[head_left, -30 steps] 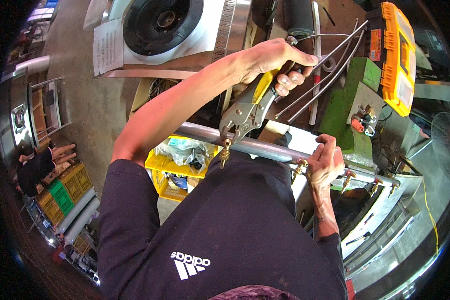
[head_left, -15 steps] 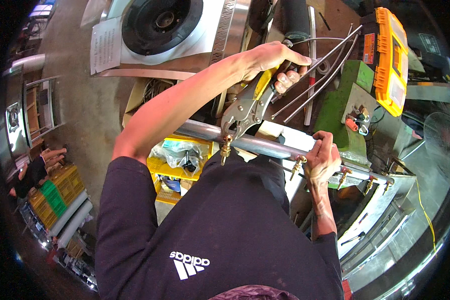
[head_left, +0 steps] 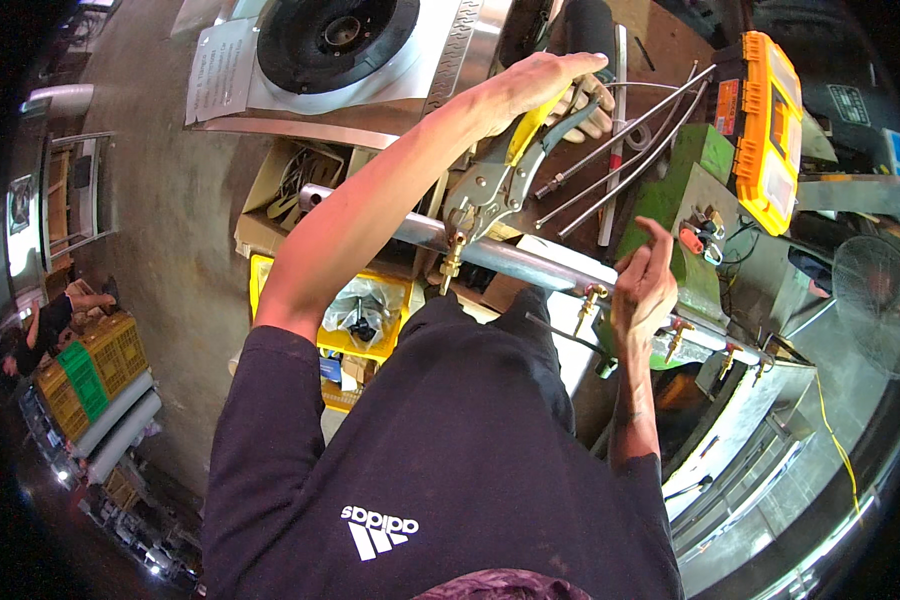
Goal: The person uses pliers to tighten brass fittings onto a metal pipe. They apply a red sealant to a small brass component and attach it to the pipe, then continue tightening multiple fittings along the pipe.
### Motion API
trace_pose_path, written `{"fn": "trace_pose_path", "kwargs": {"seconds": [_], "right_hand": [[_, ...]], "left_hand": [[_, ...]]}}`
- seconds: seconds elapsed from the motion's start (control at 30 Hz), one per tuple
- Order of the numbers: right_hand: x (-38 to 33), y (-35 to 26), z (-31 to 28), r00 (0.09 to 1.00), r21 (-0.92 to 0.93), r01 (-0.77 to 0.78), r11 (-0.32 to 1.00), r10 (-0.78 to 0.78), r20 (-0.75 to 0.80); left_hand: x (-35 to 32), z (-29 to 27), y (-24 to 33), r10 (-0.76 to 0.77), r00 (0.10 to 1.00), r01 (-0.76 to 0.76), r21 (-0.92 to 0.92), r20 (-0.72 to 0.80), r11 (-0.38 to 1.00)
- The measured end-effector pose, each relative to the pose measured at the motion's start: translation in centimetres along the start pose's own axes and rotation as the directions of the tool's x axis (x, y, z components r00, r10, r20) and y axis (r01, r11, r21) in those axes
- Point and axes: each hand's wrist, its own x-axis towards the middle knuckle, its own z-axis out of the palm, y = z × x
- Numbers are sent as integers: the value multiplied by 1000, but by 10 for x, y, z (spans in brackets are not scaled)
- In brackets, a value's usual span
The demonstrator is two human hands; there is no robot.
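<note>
My left hand (head_left: 542,88) is closed round the handles of a pair of locking pliers (head_left: 498,188), one grip yellow and the other grey. The handles are spread apart. At the lower end, the jaws meet a brass valve (head_left: 452,262) on a long metal pipe (head_left: 530,264). My right hand (head_left: 645,288) is over the pipe farther right, its fingers lifted and apart; whether its palm touches the pipe cannot be told. Beside that hand is another brass valve (head_left: 592,296), and several more line the pipe toward its right end (head_left: 728,358).
A steel stove top with a black round burner (head_left: 338,38) lies at the far left. Thin metal rods (head_left: 625,150), a green metal block (head_left: 705,160) and an orange-lidded toolbox (head_left: 768,135) are at the right. A yellow crate (head_left: 382,345) sits below the pipe; a fan (head_left: 875,305) stands far right.
The right hand has loosened from the pipe and raised its fingers. The pliers' handles have spread, and the left hand has shifted slightly up. The view has moved a little.
</note>
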Motion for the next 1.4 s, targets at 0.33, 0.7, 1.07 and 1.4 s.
{"fn": "trace_pose_path", "kwargs": {"seconds": [0.33,0.7,1.07,1.4], "right_hand": [[141,-80,41,849,839,-461,288,-133,512],[168,-94,86,626,614,-762,-204,-475,619],[173,-90,88,535,572,-804,-164,-619,575],[168,-91,90,594,652,-743,-150,-596,540]], "left_hand": [[3,-4,-6,168,957,-191,-76,-238,979],[-44,-22,4,269,933,-355,-510,-237,784],[-176,-86,-34,445,680,43,637,-583,769],[-185,-68,-52,591,551,337,805,-589,488]]}}
